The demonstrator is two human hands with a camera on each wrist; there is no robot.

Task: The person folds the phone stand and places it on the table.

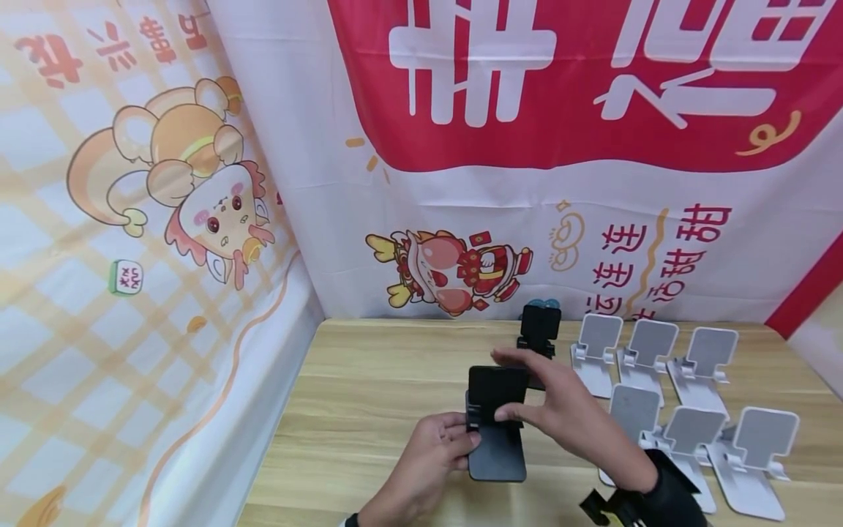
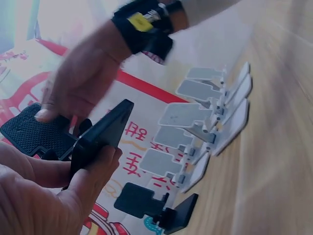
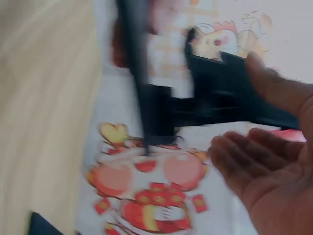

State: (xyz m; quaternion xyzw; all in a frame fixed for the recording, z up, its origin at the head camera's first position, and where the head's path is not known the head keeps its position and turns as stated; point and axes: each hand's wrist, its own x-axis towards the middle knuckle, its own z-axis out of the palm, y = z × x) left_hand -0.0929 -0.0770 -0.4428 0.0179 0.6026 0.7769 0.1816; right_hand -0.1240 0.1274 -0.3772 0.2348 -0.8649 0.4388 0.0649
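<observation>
I had the folding black plastic stand with a flat base and a hinged upper plate up off the pale wood-grain tabletop, between my two hands. My left hand gripped it by the side near the hinge, thumb on one face and fingers round the other. My right hand was open at the upper plate, its fingers loosely bent and spread away from the thumb; the thumb overlapped the plate, though I could not tell how firmly it touched.

Behind my right hand, a second black stand with a square upper plate stood on the tabletop. To its right were six white stands with grey-faced plates, in two rows of three.

The white and red printed cloth at the back carried most of the writing: the red characters 连连 and 甜甜 could be made out, and big white characters on the red panel were cut off by the top edge. On the orange-checked cloth at the left, faded orange characters ran near the top. My right wrist's black band bore a yellow label, too blurred to read.
</observation>
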